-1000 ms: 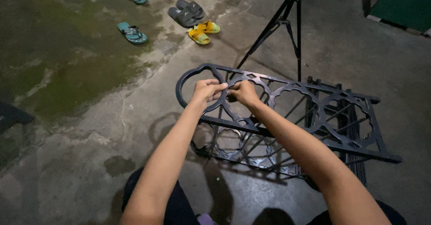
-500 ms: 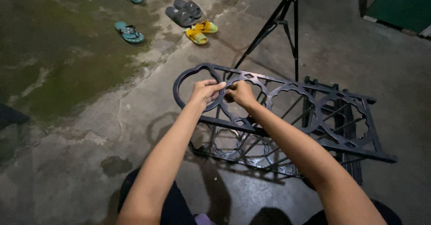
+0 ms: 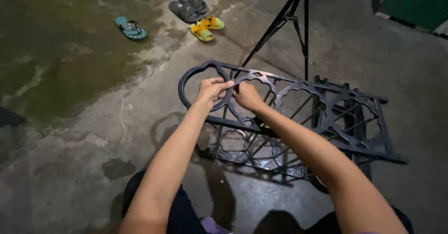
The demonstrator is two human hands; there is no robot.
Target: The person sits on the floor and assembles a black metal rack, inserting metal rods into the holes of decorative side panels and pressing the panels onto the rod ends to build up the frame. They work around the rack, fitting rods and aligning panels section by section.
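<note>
A black plastic rack (image 3: pixel 326 98) with flower-shaped cut-out side panels lies on its side on the concrete floor in front of me. My left hand (image 3: pixel 211 89) grips the rim of the rounded loop at the upper panel's left end. Right beside it, my right hand (image 3: pixel 246 96) pinches the same panel at the scalloped edge of the neighbouring opening. The fingertips of both hands almost touch. The lower panel and its thin rods show beneath my forearms, partly hidden by them.
A black tripod (image 3: pixel 291 14) stands just behind the rack. Yellow sandals (image 3: pixel 206 27), grey slippers (image 3: pixel 187 5) and teal flip-flops (image 3: pixel 130 27) lie on the floor at the back left. A green mat (image 3: pixel 413 0) sits at the top right. Mossy stains (image 3: pixel 60 52) cover the left floor.
Both hands stay on the same spot of the rack's upper panel. The view has shifted slightly; the grip looks unchanged.
</note>
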